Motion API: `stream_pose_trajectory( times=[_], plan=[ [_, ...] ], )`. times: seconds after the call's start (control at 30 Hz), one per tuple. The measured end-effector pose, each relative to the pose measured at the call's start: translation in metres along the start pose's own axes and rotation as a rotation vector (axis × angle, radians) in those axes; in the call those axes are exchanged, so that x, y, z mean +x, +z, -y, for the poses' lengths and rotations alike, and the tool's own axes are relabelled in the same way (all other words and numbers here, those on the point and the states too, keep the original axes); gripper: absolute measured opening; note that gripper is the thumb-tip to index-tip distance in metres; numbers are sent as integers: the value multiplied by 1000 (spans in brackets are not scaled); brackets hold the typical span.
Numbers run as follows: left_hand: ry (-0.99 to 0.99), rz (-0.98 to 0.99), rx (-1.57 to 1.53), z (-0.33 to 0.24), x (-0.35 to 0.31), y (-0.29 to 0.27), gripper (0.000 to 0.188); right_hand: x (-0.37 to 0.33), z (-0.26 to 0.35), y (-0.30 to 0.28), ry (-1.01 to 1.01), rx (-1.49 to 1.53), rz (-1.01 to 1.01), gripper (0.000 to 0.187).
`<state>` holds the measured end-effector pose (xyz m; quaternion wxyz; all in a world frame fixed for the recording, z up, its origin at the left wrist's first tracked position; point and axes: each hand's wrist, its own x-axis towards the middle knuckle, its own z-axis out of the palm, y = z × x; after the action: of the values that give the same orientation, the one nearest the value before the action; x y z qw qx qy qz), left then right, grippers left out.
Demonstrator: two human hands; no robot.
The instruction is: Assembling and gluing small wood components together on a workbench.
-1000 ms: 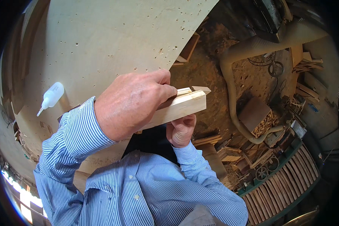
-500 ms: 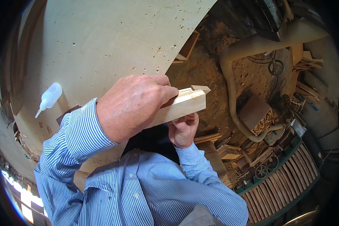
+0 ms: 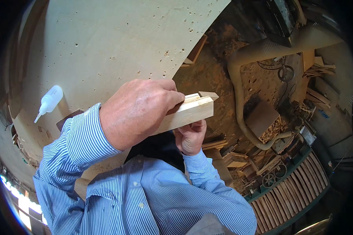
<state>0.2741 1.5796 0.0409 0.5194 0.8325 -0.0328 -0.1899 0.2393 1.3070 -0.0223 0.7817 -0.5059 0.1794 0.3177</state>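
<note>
A pale block of wood [image 3: 190,112] with a groove along its top is held out in front of my chest, over the table's edge. My left hand [image 3: 135,111] is closed over its near-left part, the fingertips pressing down at the groove. Beneath the block, my right hand [image 3: 191,138] has its fingers curled up against the underside; their tips are partly hidden. A thin wood strip with a pointed end [image 3: 209,94] lies along the groove and sticks out past the block's far right end. Left of my arm, a white squeeze bottle [image 3: 51,99] with a narrow nozzle lies on its side on the table.
The pale tabletop [image 3: 106,43] is pitted with small holes. A small brown flat piece [image 3: 68,119] lies partly under my left sleeve. To the right, on the floor, are a thick ribbed hose [image 3: 237,86], a brown box [image 3: 262,117] beside wood scraps, and a green-framed slatted rack [image 3: 292,190].
The view has shifted slightly. Both hands keep their hold on the block, and the pointed strip sits marginally lower at its end.
</note>
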Motion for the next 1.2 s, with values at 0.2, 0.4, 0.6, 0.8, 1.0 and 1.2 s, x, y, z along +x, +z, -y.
stream_pose_trajectory(
  times=[0.2, 0.4, 0.6, 0.8, 1.0, 1.2],
  plan=[
    [-10, 10, 22, -2, -3, -1, 37, -3, 1, 2, 20, -3, 4, 55],
    [-32, 65, -4, -6, -3, -5, 46, -4, 6, 4, 31, -26, 0, 57],
    [-49, 78, 1, -5, -2, -3, 48, -8, 9, 2, 64, 5, 20, 49],
    [-69, 88, -17, -5, 0, -5, 47, -9, 2, 7, 14, 69, 18, 43],
    [-56, 79, -26, -5, 1, -3, 47, -12, 5, 12, -13, 63, 12, 42],
    [-48, 54, -22, -5, 1, -1, 47, -12, 9, 12, 16, 83, 28, 39]
  ],
)
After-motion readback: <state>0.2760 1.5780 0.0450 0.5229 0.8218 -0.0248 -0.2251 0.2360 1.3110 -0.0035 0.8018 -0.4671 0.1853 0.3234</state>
